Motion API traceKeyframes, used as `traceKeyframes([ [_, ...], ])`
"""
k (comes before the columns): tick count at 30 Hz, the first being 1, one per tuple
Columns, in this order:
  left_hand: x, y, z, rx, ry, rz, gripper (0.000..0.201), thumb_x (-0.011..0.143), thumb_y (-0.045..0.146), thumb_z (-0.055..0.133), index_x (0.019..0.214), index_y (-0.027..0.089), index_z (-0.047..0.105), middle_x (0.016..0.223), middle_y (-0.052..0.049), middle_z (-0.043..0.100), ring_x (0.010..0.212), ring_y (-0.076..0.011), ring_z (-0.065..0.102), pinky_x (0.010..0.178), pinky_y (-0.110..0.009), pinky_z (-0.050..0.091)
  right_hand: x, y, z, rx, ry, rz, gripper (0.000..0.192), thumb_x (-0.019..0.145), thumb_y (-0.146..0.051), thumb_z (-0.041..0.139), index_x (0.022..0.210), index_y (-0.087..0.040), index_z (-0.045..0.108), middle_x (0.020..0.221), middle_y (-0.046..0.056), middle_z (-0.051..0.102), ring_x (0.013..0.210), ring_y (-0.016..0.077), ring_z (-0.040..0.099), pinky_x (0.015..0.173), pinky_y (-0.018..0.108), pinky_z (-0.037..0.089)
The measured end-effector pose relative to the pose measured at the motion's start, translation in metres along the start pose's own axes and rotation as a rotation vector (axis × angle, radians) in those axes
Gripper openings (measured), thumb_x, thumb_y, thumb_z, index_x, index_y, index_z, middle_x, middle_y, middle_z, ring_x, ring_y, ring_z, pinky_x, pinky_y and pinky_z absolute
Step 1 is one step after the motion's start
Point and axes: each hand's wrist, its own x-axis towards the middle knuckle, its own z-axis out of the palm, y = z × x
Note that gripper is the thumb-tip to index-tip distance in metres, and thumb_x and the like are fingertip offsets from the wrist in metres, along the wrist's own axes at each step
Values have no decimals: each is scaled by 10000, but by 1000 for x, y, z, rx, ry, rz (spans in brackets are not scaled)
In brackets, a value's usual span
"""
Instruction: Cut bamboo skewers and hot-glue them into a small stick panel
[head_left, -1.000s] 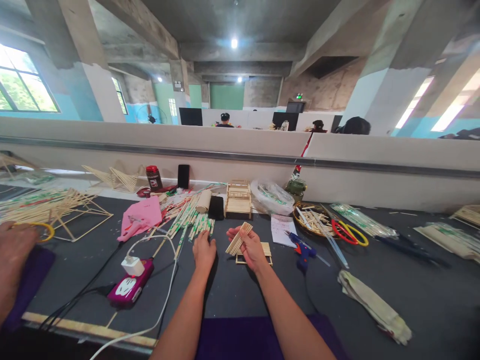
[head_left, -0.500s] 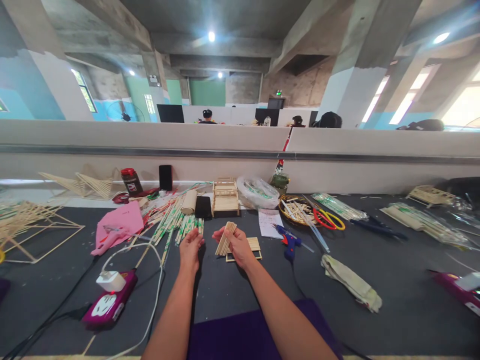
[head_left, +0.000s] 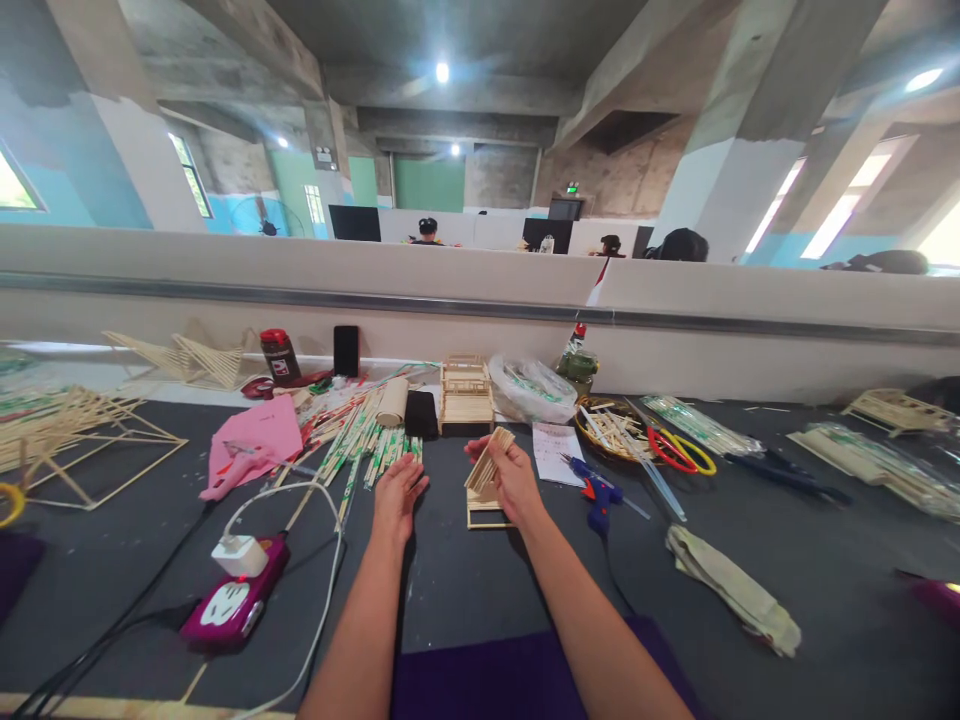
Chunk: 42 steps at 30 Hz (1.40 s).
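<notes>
In my right hand [head_left: 520, 484] is a small flat panel of light wooden sticks [head_left: 490, 466], pinched between thumb and fingers and tilted. Just below and behind it, a small rectangular stick frame [head_left: 486, 524] lies on the dark mat, partly covered by the panel and hand. My left hand [head_left: 397, 496] hovers to the left with its fingers apart, holding nothing. Beyond that hand are wrapped chopsticks [head_left: 363, 440] with green and red printing. A small stick-built chair-like model [head_left: 466, 408] stands straight ahead, behind the panel.
To the right lie a blue glue gun [head_left: 600, 495], a paper sheet [head_left: 556, 452], a basket of sticks [head_left: 611, 432], scissors [head_left: 679, 452] and a glove [head_left: 733, 590]. A purple power strip [head_left: 238, 600] with a white cable and a pink glue gun [head_left: 238, 465] are left. A low partition [head_left: 420, 270] runs behind.
The view has turned slightly left, so everything sits further right. The panel in my right hand is tilted more, and my left hand's fingers look more spread.
</notes>
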Motion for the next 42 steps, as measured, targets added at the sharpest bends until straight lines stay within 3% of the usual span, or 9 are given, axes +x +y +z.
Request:
traceKeyframes([
  [3,-1,-1,2,-16,24,3,185,707,73,652,877,145,659,785,-47,656,744,-129,645,706,-280,539,16,-5,-6,54,67,8,316,675,-420,758,843,-181,638,829,51,731,813,217,697,765,359,534],
  [7,-3,-4,4,15,17,23,197,688,64,667,864,153,669,824,-43,652,740,-111,628,707,-267,531,41,-8,-4,11,62,19,306,669,-413,751,812,-174,624,782,54,727,765,224,702,715,360,544],
  [18,-2,-10,4,-67,60,8,202,674,1,627,820,131,677,875,-62,648,741,-95,608,660,-224,507,110,-3,31,-279,92,75,100,833,-254,587,764,-185,564,671,20,695,640,154,682,570,238,516],
  [22,-3,-14,5,-82,78,27,205,673,7,627,826,131,683,872,-56,646,715,-85,599,654,-220,502,128,-7,38,-375,50,129,111,857,-190,542,748,-186,564,658,13,686,603,138,668,533,213,491],
  [30,5,-22,8,-29,104,44,229,662,13,648,865,113,686,864,-61,657,663,-72,591,641,-206,482,129,-3,25,-487,25,287,126,852,-187,574,737,-172,524,618,28,660,545,147,651,516,238,499],
  [34,13,-27,6,-55,184,99,279,645,21,676,911,105,673,837,-49,665,701,-81,609,732,-227,490,122,6,19,-504,5,337,103,858,-157,537,756,-150,537,610,39,662,523,149,648,490,235,492],
  [42,16,-26,5,-63,299,203,331,657,35,654,969,144,648,933,-39,655,953,-135,624,951,-299,440,134,7,24,-481,-10,221,114,864,-204,526,755,-177,545,663,53,685,612,176,675,564,277,527],
])
